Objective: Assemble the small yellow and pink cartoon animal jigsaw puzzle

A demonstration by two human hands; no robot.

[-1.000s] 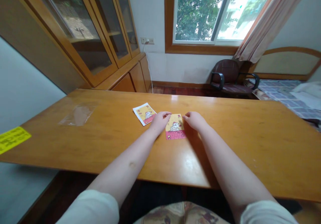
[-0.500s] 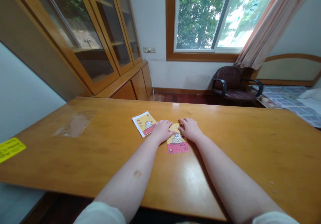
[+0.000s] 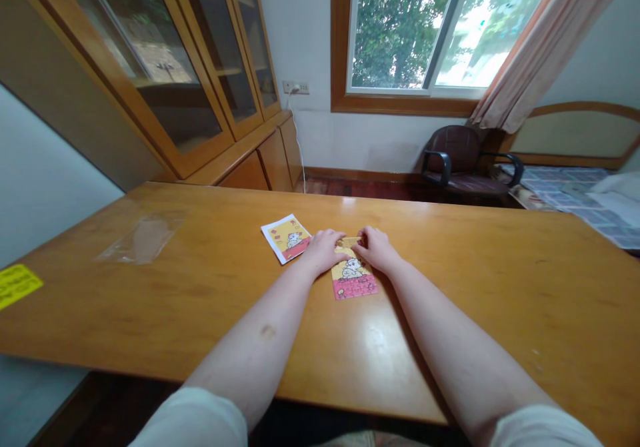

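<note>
A small jigsaw puzzle, yellow above and pink below with a white cartoon animal, lies flat on the wooden table. My left hand rests at its upper left edge, fingers curved over the corner. At the upper right edge is my right hand, its thumb and fingers drawn together at the border; whatever they pinch is too small to make out. A white-edged picture card with the same design lies just left of my left hand.
A clear plastic bag lies on the table's left side, with a yellow label at the left edge. Beyond the table stand a glass-door cabinet, an office chair and a bed.
My right hand's fingers have drawn in from a spread pose to a pinch at the puzzle's top edge. My left hand has shifted slightly. The whole view has tilted a little.
</note>
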